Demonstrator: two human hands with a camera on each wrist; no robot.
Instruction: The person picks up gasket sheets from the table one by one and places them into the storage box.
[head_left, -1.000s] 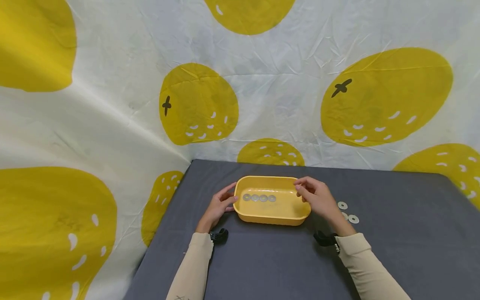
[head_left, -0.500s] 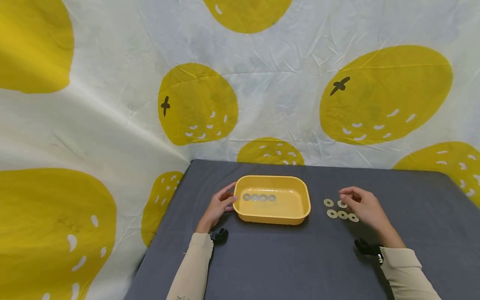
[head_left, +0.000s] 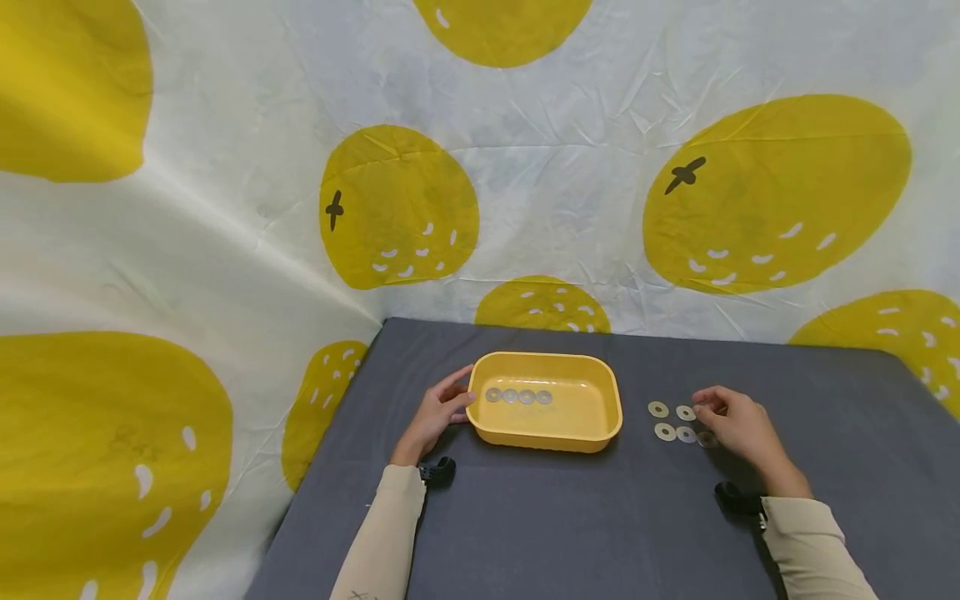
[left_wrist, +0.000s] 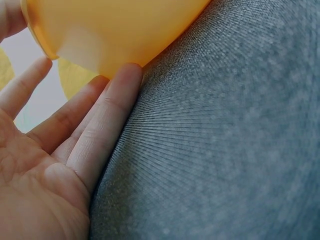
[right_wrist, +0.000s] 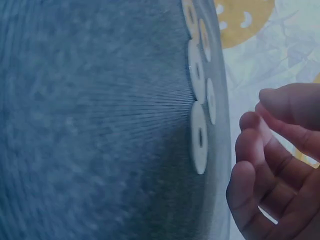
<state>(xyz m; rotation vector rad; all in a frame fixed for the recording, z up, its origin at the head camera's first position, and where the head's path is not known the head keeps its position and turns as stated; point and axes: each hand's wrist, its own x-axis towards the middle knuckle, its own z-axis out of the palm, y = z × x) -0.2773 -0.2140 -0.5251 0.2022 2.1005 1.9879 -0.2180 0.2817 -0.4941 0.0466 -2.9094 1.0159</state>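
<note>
My left hand [head_left: 437,414] rests against the left end of a yellow plastic tray [head_left: 547,442], thumb at its rim. In the left wrist view, its fairly straight fingers [left_wrist: 100,120] touch the tray's outer wall [left_wrist: 120,35]. A row of several washers [head_left: 510,396] lies inside the tray. To the right of the tray, my right hand [head_left: 738,427] hovers over two rows of loose washers [head_left: 665,432]. The right wrist view shows its fingers loosely curled [right_wrist: 250,145] above the washers [right_wrist: 200,137], thumb and forefinger close together. Nothing shows between them.
Dark grey cloth [head_left: 540,525] covers the table. A white fabric backdrop [head_left: 555,192] with yellow fruit prints hangs behind and to the left. Each wrist wears a black strap [head_left: 438,472].
My right hand has moved from over the tray's right end rightward to the loose washers, uncovering the ones nearest the tray. My left hand, the tray and its washers stay put.
</note>
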